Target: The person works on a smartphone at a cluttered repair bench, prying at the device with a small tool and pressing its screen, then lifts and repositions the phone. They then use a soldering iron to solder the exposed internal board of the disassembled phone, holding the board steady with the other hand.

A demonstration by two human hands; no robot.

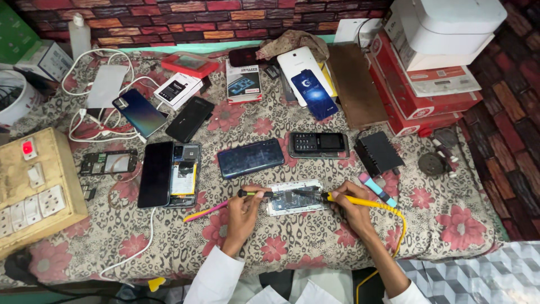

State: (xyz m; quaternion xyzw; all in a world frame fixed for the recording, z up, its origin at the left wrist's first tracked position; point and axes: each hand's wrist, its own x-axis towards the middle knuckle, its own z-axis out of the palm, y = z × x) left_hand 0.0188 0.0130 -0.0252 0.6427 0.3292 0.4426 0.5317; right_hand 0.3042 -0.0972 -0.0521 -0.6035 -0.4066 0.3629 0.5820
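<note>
An opened phone with its circuit board exposed (295, 198) lies on the floral cloth in front of me. My left hand (246, 209) grips a thin yellow and black tool (254, 193) whose tip touches the board's left end. My right hand (350, 205) holds a yellow soldering iron (360, 201); its dark tip rests on the board's right part. A coiled yellow cord (400, 222) runs from the iron down past my right wrist. A pink tool (205, 211) lies just left of my left hand.
Several phones lie around: a blue one (251, 157), a keypad phone (318, 144), an opened phone with a lifted screen (170, 173). A switch box (35, 191) stands at left, red boxes (419, 101) at right, white cables (101, 121) at back left.
</note>
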